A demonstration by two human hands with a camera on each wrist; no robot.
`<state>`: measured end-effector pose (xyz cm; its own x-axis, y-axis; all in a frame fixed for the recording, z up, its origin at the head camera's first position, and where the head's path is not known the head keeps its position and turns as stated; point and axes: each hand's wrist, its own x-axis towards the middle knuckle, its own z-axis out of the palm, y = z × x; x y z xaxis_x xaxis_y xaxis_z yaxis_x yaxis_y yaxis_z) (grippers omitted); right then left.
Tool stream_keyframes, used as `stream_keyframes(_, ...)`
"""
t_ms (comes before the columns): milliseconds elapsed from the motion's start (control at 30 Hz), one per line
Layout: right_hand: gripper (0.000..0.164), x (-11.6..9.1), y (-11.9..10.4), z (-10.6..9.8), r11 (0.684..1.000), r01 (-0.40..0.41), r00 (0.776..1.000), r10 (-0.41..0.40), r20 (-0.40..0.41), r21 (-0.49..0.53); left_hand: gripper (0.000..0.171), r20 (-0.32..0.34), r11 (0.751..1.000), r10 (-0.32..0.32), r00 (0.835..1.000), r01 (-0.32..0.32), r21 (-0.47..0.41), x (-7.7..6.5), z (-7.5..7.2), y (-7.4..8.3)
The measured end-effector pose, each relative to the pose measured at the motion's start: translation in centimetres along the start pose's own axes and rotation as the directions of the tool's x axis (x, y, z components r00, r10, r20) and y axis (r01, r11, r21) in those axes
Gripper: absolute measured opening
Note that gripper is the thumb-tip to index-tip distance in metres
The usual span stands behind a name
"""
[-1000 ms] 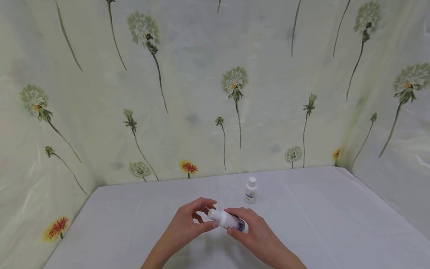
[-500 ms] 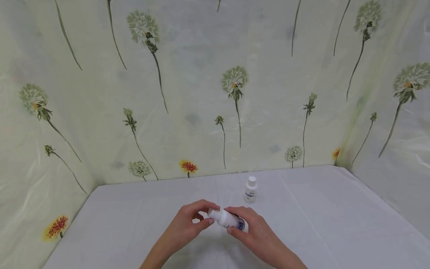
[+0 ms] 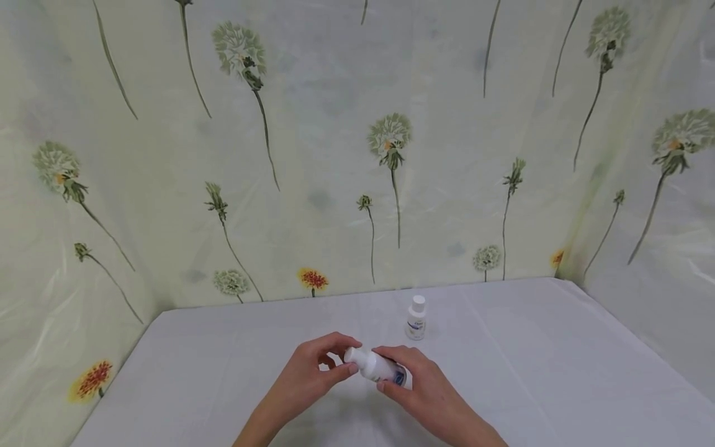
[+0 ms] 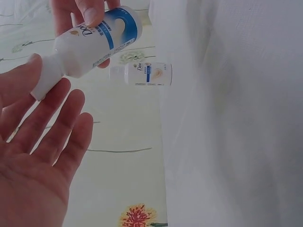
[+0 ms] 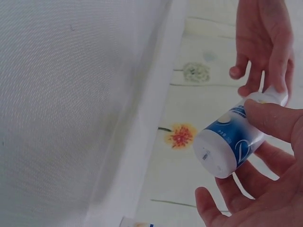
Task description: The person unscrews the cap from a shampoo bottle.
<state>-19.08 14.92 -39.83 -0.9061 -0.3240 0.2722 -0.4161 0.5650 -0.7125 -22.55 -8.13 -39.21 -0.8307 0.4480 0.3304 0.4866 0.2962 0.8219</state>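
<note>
Over the table, a small white Dove bottle (image 3: 381,367) with a blue-banded label is held tilted, its cap end pointing up and left. My right hand (image 3: 421,380) grips its body, thumb on the near side and fingers around the far side. At the white cap (image 4: 47,78), the thumb and index finger of my left hand (image 3: 313,367) pinch it, while the other fingers spread loosely in the left wrist view. The right wrist view shows the bottle's flat base (image 5: 215,153). Behind my hands, a second, similar bottle (image 3: 416,324) stands upright with its cap on.
A white cloth covers the table (image 3: 223,372). A pale curtain (image 3: 324,155) printed with dandelions rises along the back and both sides.
The left fingers have shifted around the cap, index finger and thumb coming closer together on it. The right hand and bottle stay almost in place; the second bottle has not moved.
</note>
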Motion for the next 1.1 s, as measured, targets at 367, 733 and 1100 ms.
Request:
stream_keyframes(367, 0.04, -0.1, 0.41, 0.09, 0.999, 0.031, 0.999, -0.032, -0.036, -0.021, 0.023, -0.027, 1.0, 0.011, 1.0, -0.011, 0.005, -0.03, -0.14, -0.04)
stream_keyframes(733, 0.039, 0.02, 0.43, 0.09, 0.999, -0.004, 0.999, 0.003, -0.043, -0.035, 0.023, -0.058, 1.0, -0.018, 0.998, 0.018, 0.0, -0.08, -0.43, -0.14)
stream_keyframes(1100, 0.038, 0.2, 0.26, 0.12, 0.996, -0.078, 0.996, 0.076, -0.054, -0.044, 0.024, -0.085, 1.0, -0.004, 0.996, 0.006, 0.02, -0.07, -0.52, -0.29)
